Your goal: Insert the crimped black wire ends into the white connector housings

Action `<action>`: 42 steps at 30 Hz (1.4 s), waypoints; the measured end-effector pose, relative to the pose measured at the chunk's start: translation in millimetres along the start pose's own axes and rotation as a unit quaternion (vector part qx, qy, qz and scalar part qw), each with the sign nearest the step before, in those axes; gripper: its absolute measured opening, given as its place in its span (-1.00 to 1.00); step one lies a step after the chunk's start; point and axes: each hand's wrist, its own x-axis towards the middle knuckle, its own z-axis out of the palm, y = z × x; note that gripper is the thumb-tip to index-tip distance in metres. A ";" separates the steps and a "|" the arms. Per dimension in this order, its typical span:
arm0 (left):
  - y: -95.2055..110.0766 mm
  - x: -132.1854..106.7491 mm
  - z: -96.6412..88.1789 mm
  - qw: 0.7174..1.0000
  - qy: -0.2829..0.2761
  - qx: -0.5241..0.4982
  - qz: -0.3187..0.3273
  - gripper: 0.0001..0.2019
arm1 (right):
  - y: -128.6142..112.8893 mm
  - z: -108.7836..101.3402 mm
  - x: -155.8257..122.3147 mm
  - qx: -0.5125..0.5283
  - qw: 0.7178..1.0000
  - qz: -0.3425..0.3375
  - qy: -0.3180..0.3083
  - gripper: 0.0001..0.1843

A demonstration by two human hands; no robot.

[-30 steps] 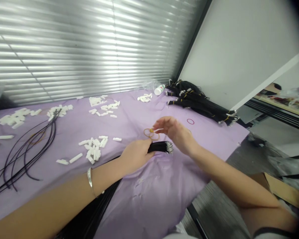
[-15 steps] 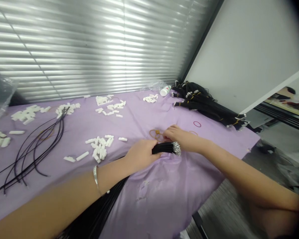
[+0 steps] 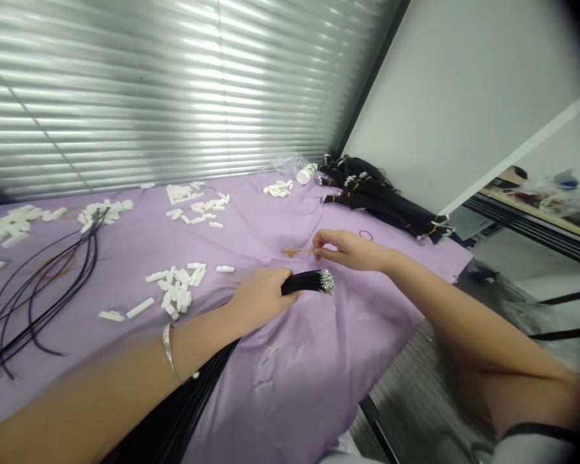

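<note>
My left hand (image 3: pixel 261 299) is wrapped round a thick bundle of black cables (image 3: pixel 302 281) near its end, where the silver metal tips (image 3: pixel 327 281) stick out to the right. The rest of that bundle runs back under my left forearm toward the lower edge. Just beyond the tips, my right hand (image 3: pixel 336 247) pinches a yellowish rubber band (image 3: pixel 297 251) between thumb and fingers. The band looks stretched out to the left, with a tangled knot of the same colour at its far end over the purple cloth.
Small white plastic pieces (image 3: pixel 178 290) lie in several piles across the purple cloth (image 3: pixel 290 399). Loose black cables (image 3: pixel 89 270) lie at left. Tied black cable bundles (image 3: pixel 377 200), a white bottle (image 3: pixel 307 173) and a pink rubber band (image 3: pixel 366 235) are toward the right. Blinds (image 3: pixel 174 96) stand behind.
My right hand has lifted slightly with the rubber band, which is now drawn out thin instead of lying in loops. My left hand still grips the cables. The view has shifted right.
</note>
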 end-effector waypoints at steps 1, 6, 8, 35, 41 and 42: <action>-0.7 0.3 0.7 1.000 -0.002 -0.003 -0.002 -0.82 | -0.8 -2.4 -1.7 0.008 1.000 0.008 0.014 -0.85; -1.7 0.9 2.3 1.000 0.001 -0.004 -0.008 -0.80 | -27.2 -7.5 -10.7 0.039 0.997 0.006 0.068 -0.83; -1.5 0.9 2.4 1.000 -0.002 -0.001 -0.009 -0.79 | -45.2 -8.7 -15.6 0.032 0.998 -0.020 0.051 -0.86; -3.8 -2.9 2.3 0.993 0.003 -0.032 0.115 -0.61 | -70.0 -15.7 -31.6 -0.067 0.997 0.027 -0.009 -0.78; -1.2 -4.1 0.1 0.994 0.009 -0.033 0.102 -0.65 | -64.0 -20.3 -33.8 -0.059 0.992 0.105 -0.047 -0.68; -0.8 -4.4 0.0 0.995 0.008 -0.032 0.099 -0.66 | -62.6 -21.4 -34.5 -0.048 0.990 0.111 -0.066 -0.68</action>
